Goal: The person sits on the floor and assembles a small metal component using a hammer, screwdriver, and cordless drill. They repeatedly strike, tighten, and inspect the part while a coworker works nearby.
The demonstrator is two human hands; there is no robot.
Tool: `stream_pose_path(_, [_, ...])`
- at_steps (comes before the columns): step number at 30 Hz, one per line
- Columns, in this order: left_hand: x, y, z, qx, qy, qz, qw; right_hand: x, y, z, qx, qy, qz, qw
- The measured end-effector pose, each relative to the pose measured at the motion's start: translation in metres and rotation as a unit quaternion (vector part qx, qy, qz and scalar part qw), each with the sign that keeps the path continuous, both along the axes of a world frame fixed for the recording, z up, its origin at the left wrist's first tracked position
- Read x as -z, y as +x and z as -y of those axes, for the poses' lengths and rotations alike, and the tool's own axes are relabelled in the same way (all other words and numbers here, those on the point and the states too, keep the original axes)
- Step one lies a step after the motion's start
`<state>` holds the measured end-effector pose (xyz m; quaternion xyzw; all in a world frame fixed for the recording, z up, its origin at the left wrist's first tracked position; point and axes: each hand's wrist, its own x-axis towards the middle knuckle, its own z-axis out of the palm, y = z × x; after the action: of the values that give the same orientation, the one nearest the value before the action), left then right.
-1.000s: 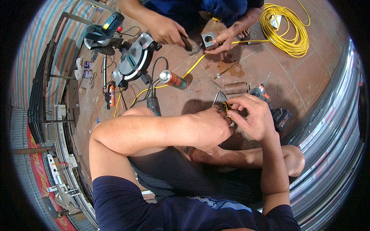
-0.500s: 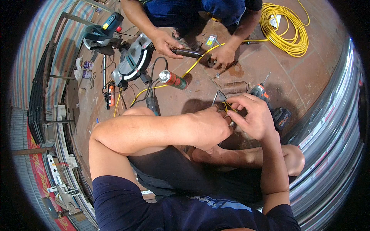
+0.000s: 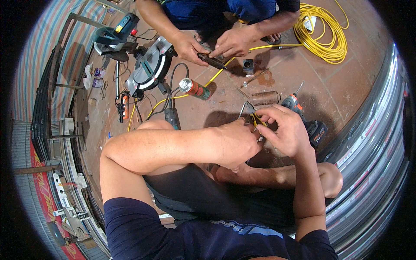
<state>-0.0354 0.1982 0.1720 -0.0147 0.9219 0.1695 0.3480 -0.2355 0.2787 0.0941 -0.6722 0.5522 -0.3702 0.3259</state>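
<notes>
Holed metal block [image 3: 248, 66] came down — left hand [image 3: 240, 144] touches yellow-handled pliers [image 3: 254, 118].

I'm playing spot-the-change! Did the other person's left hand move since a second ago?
Yes. The other person's left hand has moved leftward in the picture, away from the yellow cable coil.

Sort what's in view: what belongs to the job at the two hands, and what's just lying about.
With the job:
what look like yellow-handled pliers, at the fingers of the left hand and right hand

Apparently just lying about, untouched:
drill
spray can
coil of yellow cable
saw
</notes>
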Motion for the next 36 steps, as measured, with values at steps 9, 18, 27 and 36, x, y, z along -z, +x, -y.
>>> stream_pose_path(9, [0.054, 0.003, 0.052, -0.059, 0.081, -0.001, 0.995, 0.055, -0.048, -0.001, 0.118, 0.047, -0.061, 0.99])
stream_pose_path(18, [0.227, -0.009, 0.181, -0.365, -0.152, -0.138, 0.908, 0.134, -0.069, 0.019, 0.244, 0.133, -0.192, 0.941])
stream_pose_path(27, [0.323, -0.044, 0.26, -0.341, -0.187, -0.208, 0.898, 0.181, -0.066, 0.032, 0.266, 0.258, -0.218, 0.903])
stream_pose_path(36, [0.268, -0.039, 0.243, -0.228, -0.198, -0.165, 0.939, 0.21, -0.072, 0.029, 0.304, 0.305, -0.181, 0.884])
